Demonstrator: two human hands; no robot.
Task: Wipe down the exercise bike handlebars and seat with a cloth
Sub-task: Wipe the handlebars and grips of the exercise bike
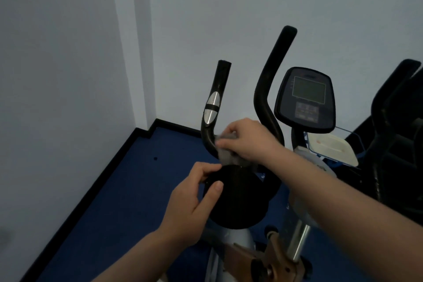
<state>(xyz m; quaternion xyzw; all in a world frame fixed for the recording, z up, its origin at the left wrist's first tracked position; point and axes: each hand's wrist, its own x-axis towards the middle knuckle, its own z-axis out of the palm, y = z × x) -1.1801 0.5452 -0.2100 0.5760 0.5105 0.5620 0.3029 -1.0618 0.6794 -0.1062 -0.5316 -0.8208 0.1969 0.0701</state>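
Open floor (128,190) lies left of the bike, bounded by the wall (57,75) at far left. The 2 handlebars, left (214,107) and right (270,89), leave a narrow gap between them. The console (305,98) blocks the far right, and a dark machine (398,133) crowds the right edge.

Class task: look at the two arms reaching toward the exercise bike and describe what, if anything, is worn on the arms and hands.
Both forearms are bare as far as the picture shows: no sleeve reaches into view. The left hand and the right hand wear no gloves, and no watch, bracelet or ring is visible on either wrist or on the fingers. The lighting is dim, so small details could be missed.
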